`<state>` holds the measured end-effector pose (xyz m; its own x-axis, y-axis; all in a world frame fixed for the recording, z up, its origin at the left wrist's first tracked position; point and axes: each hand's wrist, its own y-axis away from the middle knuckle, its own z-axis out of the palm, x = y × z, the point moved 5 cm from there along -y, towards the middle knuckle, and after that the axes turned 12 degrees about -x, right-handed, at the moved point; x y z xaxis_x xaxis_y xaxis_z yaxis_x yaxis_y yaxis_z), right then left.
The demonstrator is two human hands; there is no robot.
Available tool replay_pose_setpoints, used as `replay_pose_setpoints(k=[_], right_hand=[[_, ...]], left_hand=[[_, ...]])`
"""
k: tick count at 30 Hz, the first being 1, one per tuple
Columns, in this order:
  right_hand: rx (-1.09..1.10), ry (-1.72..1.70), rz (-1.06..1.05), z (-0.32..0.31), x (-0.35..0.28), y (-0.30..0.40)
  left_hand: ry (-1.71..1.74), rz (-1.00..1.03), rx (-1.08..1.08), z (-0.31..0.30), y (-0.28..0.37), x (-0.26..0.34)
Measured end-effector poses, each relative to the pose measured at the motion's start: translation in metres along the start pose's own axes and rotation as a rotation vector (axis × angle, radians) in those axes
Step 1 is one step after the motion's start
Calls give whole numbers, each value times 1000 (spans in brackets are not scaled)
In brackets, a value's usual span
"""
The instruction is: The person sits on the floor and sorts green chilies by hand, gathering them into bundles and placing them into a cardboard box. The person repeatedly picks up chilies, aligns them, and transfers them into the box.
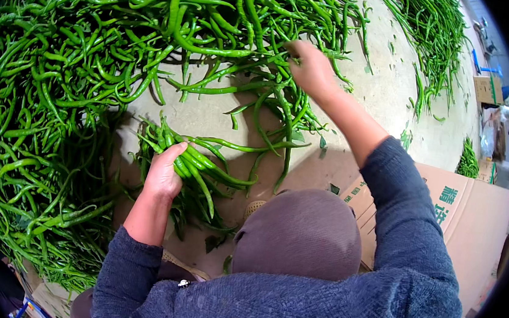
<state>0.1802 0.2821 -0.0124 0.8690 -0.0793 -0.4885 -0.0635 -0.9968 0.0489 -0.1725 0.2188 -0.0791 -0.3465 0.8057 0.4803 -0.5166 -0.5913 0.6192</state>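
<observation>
My left hand [167,169] grips a bunch of long green chili peppers [199,160], its thumb lying across the top of them. Their tips fan out to the right above the floor. More peppers lie beneath that hand, partly hidden by it. Up and to the right, my right hand [309,67] is at the near edge of a large heap of green chili peppers [61,62]. Its fingers are curled and blurred. A bit of green shows at them, but whether they hold a pepper I cannot tell.
A flattened cardboard sheet [474,217] with green printing lies at my right. Another pepper heap [436,38] is at the upper right, with a cardboard box [488,89] beyond it. Leaf scraps and loose peppers dot the pale floor [375,101]. My knee [298,232] juts out between my arms.
</observation>
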Motion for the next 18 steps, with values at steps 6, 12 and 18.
replay_pose_setpoints(k=[6, 12, 18], right_hand=[[-143, 454, -72, 108, -32, -25], [-409, 338, -176, 110, -25, 1], [-601, 123, -152, 11, -61, 52]], left_hand=[[-49, 79, 90, 8, 8, 5], [-124, 15, -51, 14, 16, 9], [-450, 29, -329, 80, 20, 26]])
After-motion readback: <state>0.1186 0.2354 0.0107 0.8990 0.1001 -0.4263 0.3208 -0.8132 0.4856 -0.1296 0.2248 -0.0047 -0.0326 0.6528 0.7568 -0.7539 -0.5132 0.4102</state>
